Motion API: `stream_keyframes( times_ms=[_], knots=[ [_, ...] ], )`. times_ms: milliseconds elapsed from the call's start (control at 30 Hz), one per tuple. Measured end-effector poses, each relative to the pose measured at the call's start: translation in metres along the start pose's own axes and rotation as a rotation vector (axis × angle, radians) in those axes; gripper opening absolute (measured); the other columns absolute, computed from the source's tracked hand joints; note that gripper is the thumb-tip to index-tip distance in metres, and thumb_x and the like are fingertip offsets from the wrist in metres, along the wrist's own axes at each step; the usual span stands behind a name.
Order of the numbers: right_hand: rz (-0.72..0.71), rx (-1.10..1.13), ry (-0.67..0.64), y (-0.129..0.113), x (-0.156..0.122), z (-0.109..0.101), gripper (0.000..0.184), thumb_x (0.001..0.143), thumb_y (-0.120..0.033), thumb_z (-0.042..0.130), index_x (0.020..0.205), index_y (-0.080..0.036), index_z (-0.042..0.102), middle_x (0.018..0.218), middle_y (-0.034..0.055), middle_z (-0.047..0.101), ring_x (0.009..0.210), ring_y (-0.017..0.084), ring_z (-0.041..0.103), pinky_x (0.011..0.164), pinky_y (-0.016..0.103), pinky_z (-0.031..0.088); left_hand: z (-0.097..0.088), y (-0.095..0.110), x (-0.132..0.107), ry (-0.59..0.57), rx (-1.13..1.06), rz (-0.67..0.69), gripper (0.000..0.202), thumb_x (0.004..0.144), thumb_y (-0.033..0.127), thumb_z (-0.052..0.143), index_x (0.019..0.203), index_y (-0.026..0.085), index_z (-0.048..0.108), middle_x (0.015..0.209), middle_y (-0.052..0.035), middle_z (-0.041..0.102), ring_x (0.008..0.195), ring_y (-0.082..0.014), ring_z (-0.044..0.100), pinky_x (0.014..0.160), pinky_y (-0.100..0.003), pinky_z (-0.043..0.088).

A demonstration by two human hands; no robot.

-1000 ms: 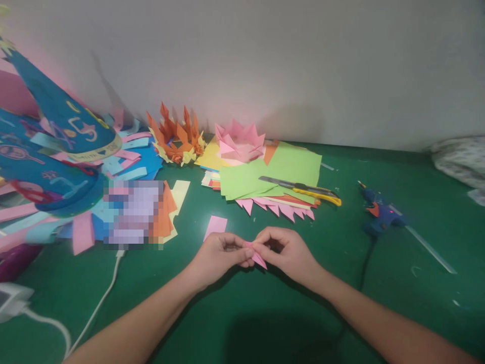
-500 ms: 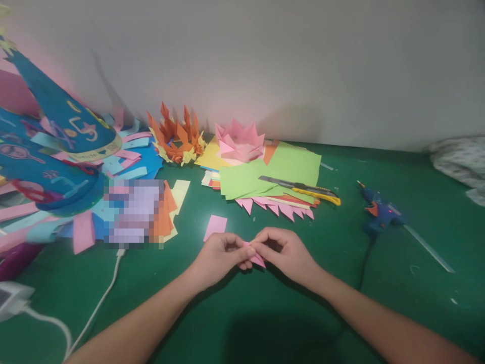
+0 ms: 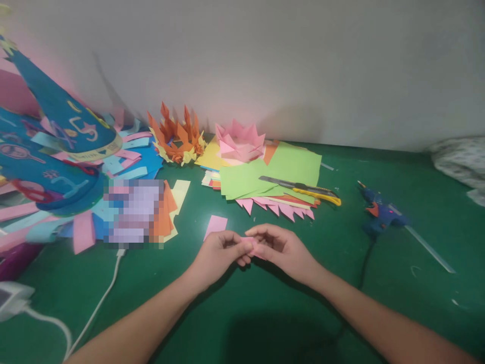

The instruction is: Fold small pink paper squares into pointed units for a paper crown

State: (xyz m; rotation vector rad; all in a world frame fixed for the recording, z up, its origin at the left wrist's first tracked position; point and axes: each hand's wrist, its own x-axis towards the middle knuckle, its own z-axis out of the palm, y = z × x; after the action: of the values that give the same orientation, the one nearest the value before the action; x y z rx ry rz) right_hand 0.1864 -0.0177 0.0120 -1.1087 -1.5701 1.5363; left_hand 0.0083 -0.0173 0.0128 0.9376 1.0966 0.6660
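Observation:
Between both hands is a small piece of folded pink paper, mostly covered by the fingers. My left hand pinches it with thumb on top and fingers beneath. From the other side my right hand presses it with the thumb, its index finger arched above. A flat pink paper rectangle lies on the green table just beyond my left hand. Past my fingers, pointed pink paper pieces stick out from under a stack of light green paper.
A yellow box cutter rests on the stack. Behind stand a pink paper crown and an orange one. A blue glue gun with its cord lies right. Blue cone hats and a white cable are left.
The folded pink paper has turned between my fingers; its point no longer hangs down toward me. My right index finger has lifted and reached slightly left. My left hand has barely moved.

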Motion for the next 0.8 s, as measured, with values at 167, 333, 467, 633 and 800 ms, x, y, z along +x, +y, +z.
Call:
stream_keyframes(
  times_ms=[167, 333, 467, 633, 800],
  knots=[
    [0.007, -0.003, 0.038, -0.0007, 0.0016, 0.0024, 0.025, 0.082, -0.033, 0.06, 0.102, -0.018, 0.057, 0.086, 0.0053, 0.063, 0.077, 0.016, 0.062, 0.07, 0.03, 0.052, 0.0002, 0.0007, 0.0013, 0.002, -0.018, 0.024, 0.035, 0.066, 0.043, 0.074, 0.072, 0.01, 0.065, 0.062, -0.0018, 0.066, 0.055, -0.0085, 0.059, 0.059, -0.02, 0.049],
    [-0.025, -0.029, 0.104, 0.0007, 0.0027, 0.0016, 0.021, 0.082, -0.03, 0.058, 0.1, -0.019, 0.056, 0.085, 0.0032, 0.06, 0.077, 0.014, 0.059, 0.071, 0.028, 0.051, 0.0001, -0.0002, 0.001, -0.037, -0.023, 0.024, 0.034, 0.067, 0.041, 0.074, 0.077, 0.01, 0.066, 0.07, -0.004, 0.067, 0.061, -0.0099, 0.061, 0.063, -0.022, 0.051],
    [-0.046, -0.069, 0.094, 0.0027, 0.0021, 0.0028, 0.021, 0.082, -0.025, 0.056, 0.102, -0.02, 0.055, 0.083, 0.0023, 0.058, 0.076, 0.013, 0.058, 0.07, 0.027, 0.05, 0.002, 0.0018, -0.0004, -0.043, -0.013, 0.02, 0.034, 0.066, 0.041, 0.074, 0.075, 0.01, 0.065, 0.067, -0.0034, 0.066, 0.06, -0.0103, 0.06, 0.063, -0.023, 0.05],
    [-0.086, -0.123, 0.091, 0.0038, 0.0003, 0.0047, 0.022, 0.08, -0.022, 0.055, 0.102, -0.02, 0.055, 0.083, 0.0021, 0.057, 0.074, 0.014, 0.057, 0.068, 0.027, 0.05, 0.002, 0.0023, -0.001, -0.046, 0.011, 0.007, 0.032, 0.066, 0.04, 0.074, 0.072, 0.01, 0.064, 0.064, -0.0024, 0.064, 0.059, -0.0102, 0.059, 0.063, -0.023, 0.049],
    [-0.089, -0.121, 0.096, 0.0035, -0.0008, 0.0044, 0.021, 0.079, -0.022, 0.057, 0.1, -0.02, 0.056, 0.085, 0.0032, 0.058, 0.075, 0.015, 0.057, 0.068, 0.027, 0.05, 0.0008, 0.0008, 0.0005, -0.063, -0.007, 0.021, 0.03, 0.068, 0.037, 0.073, 0.073, 0.01, 0.062, 0.065, -0.0019, 0.064, 0.059, -0.0093, 0.058, 0.062, -0.022, 0.048]
  ],
)
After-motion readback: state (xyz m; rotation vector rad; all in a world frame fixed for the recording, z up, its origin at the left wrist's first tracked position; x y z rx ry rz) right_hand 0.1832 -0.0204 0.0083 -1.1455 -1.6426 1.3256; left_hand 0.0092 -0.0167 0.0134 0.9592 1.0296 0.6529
